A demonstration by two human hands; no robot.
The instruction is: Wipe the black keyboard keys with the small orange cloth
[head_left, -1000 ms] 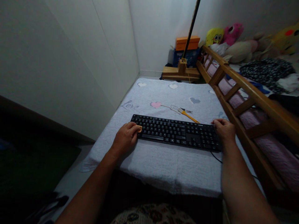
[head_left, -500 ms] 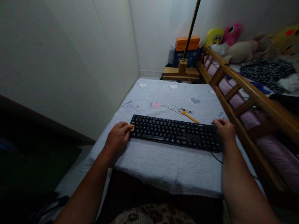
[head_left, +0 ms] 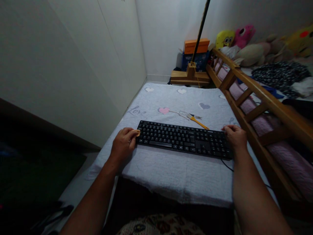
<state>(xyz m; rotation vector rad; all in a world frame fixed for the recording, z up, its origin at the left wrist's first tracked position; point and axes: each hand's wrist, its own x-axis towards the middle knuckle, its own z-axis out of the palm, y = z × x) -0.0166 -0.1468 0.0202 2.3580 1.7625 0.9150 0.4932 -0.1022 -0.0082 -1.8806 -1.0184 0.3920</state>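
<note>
A black keyboard lies flat on the cloth-covered table, slightly slanted, its cable leaving the near right side. At its left end my left hand is closed, pinching a small orange-tan piece, perhaps sponge or cloth, against the keyboard's edge. My right hand is closed at the far right corner of the keyboard, thumb and fingers together, covering that end. Beyond the keyboard lie a yellow-handled brush and several thin metal tools, whose exact kinds are hard to make out.
A pale cloth with hearts covers the table. Along the right runs a wooden bed rail, with plush toys behind it. A wooden stand with a dark pole and an orange box are beyond the table. White panels rise at left.
The left hand's tan piece has tilted and shifted slightly up and left at the keyboard's edge. The right hand and keyboard stay essentially in place.
</note>
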